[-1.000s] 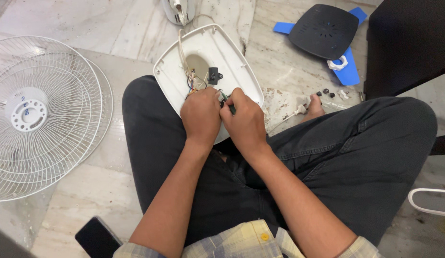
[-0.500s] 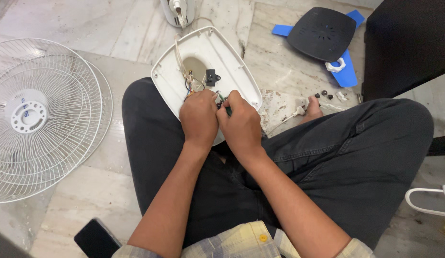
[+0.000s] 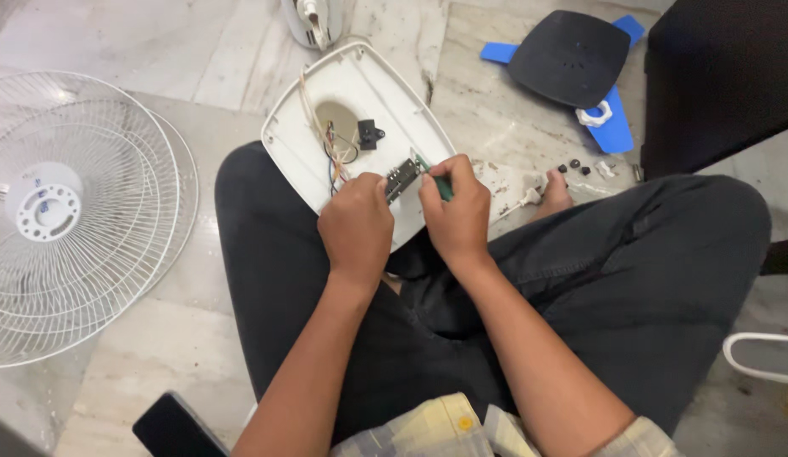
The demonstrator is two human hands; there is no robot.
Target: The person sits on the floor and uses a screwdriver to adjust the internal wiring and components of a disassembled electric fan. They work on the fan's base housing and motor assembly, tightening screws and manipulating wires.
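Marble floor; small switch block (image 3: 402, 178) pinched between left hand (image 3: 357, 227) and right hand (image 3: 456, 209)

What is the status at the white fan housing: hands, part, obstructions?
Left hand grips the small dark switch block. Right hand holds a green-handled tool against it. White plastic fan housing rests on the lap, coloured wires beside the work.

Fan housing (image 3: 373, 93), under both hands: white moulded plastic, smooth, dull sheen. Switch block (image 3: 402, 178), between the left hand (image 3: 357, 227) and right hand (image 3: 456, 211): dark matt plastic with small metal glints. Wires (image 3: 330, 156), just beyond the left hand: plastic-sheathed, coloured. Trousers (image 3: 580, 288), beneath the forearms: dark woven cloth, matt. Floor (image 3: 115, 25): polished stone, grimy near the right hand. Grilles (image 3: 81, 254), far left: white coated wire.
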